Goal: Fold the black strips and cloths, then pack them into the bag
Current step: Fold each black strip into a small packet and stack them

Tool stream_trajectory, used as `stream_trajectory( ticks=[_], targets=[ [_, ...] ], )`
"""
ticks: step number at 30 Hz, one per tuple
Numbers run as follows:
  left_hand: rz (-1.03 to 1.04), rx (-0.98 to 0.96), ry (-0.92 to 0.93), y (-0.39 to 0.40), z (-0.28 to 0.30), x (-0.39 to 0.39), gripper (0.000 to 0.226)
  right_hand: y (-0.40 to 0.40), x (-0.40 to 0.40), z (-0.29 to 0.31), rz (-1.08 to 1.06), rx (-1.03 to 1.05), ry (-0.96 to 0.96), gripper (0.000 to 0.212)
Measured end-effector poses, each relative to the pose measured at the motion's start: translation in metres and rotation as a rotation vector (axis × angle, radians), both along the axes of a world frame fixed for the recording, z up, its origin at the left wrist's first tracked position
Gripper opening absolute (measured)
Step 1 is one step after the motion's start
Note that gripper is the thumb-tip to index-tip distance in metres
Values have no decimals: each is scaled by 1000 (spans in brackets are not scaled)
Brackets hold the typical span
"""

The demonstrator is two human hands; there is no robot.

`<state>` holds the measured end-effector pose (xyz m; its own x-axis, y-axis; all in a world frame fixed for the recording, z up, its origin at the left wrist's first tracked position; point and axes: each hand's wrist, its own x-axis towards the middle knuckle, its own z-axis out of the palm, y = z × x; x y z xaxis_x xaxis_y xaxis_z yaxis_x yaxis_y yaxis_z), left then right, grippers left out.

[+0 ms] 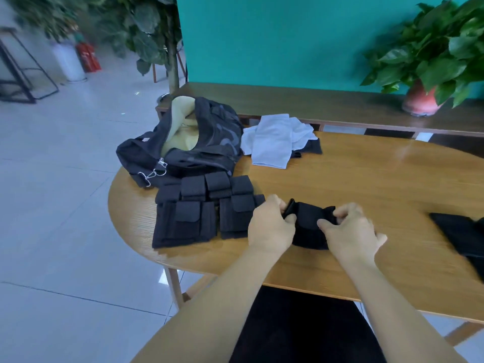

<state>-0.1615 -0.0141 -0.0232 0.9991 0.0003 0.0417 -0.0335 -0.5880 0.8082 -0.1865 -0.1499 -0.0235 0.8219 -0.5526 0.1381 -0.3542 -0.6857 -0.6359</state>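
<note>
Pinching a soft black fabric strip (310, 224) at lower centre, left hand (269, 229) and right hand (351, 229) appear mid-fold; next, seemingly, packing it into the open black duffel bag (188, 142) upper left.

Black cloth (463, 237) cut by right edge — perhaps folded.

The bag (183, 145) is black with a faint dark camouflage pattern and a pale yellow lining. The folded strips (204, 208) and the cloth (309, 226) are plain black, beside a white towel (275, 137). The table (379, 184) shows light wood grain, against a teal wall (288, 35).
</note>
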Motion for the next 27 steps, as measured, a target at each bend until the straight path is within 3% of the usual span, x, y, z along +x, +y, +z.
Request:
stream_trajectory(
  ticks=[4, 13, 27],
  targets=[
    [112, -13, -131, 64, 2, -4, 24, 59, 13, 8, 150, -44, -63, 24],
    [387, 40, -185, 179, 5, -5, 36, 175, 46, 3, 381, -53, -43, 30],
    [371, 20, -151, 212, -18, 8, 25, 198, 61, -11, 405, -9, 22, 34]
  ],
)
